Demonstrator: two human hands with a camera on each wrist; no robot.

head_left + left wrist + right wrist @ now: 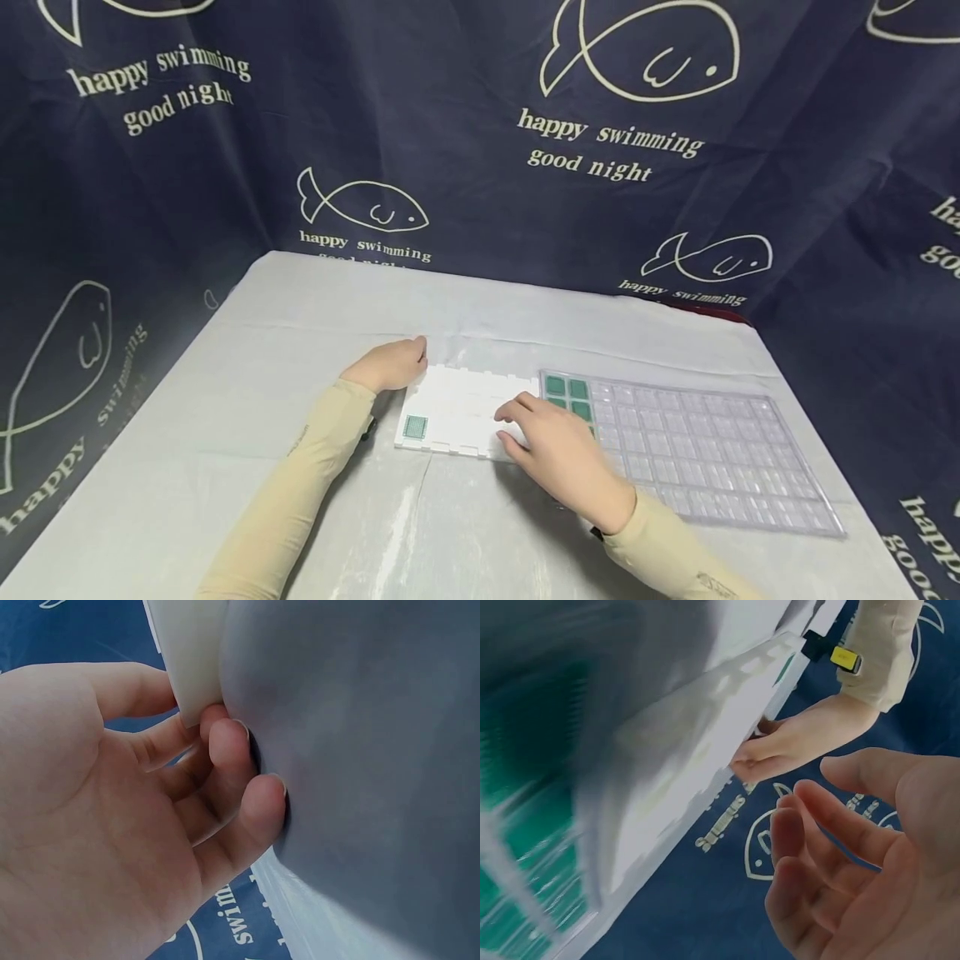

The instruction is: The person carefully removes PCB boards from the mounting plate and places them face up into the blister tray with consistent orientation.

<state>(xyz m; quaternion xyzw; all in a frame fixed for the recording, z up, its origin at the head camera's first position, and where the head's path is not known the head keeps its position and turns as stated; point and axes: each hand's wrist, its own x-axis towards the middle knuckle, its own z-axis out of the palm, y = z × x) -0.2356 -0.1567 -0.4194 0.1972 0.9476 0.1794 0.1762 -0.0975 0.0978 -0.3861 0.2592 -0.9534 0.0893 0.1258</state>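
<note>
A flat white panel (pixel 472 408) with notched edges lies on the table, a small green gridded square (pixel 416 427) at its near left corner. My left hand (pixel 393 364) is at the panel's far left corner. The left wrist view shows the thumb and index finger of that left hand (pixel 150 780) pinching the edge of the white panel (pixel 191 660), other fingertips against the table cover. Over the panel's right end hovers my right hand (pixel 558 450), fingers loosely bent. Nothing shows between the fingers of the right hand (pixel 847 855) in its own wrist view.
To the right, beside the panel, lies a clear plastic compartment tray (pixel 697 450). Green square pieces (pixel 578 389) fill compartments at its left end, partly hidden by my right hand. A pale cover (pixel 337 292) spreads over the table, and a dark blue printed curtain (pixel 480 208) hangs behind.
</note>
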